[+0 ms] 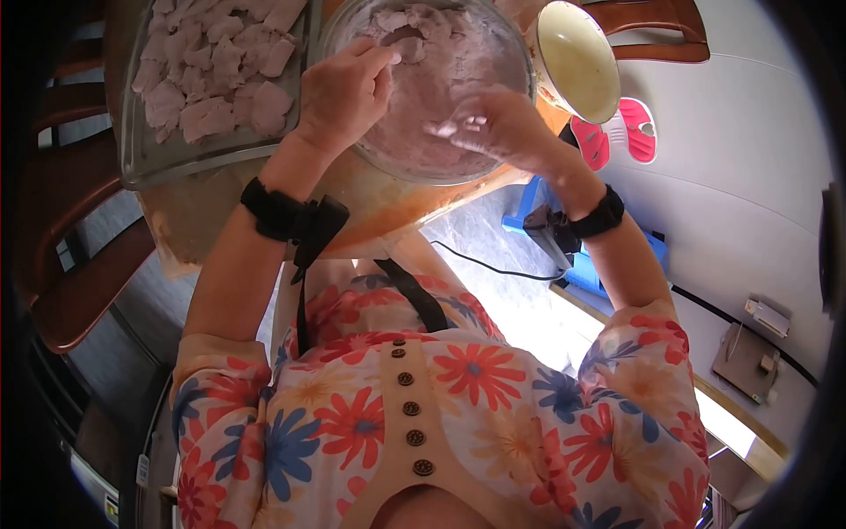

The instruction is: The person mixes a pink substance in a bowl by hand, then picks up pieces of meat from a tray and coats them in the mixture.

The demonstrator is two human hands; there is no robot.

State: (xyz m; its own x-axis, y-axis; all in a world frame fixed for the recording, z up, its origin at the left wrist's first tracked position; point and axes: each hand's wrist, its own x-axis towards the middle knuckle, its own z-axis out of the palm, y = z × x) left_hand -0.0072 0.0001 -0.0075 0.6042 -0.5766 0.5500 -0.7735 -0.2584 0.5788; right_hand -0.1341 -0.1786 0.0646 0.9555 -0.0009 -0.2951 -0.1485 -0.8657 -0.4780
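Note:
My left hand is over the left side of a round metal basin. Its fingers are pinched on a pale pink piece above the pinkish, powdery mix in the basin. At the basin's right side, my right hand hangs low over the mix, fingers loosely bent and apart, with pale residue on the tips. Nothing shows in it. Left of the basin, a rectangular tray bears many flat, coated pink pieces.
A cream enamel bowl tilts against the basin's right side on the wooden table. Wooden chairs stand at the left, another chair at the upper right. A pink and white object and a black cable lie beyond the table.

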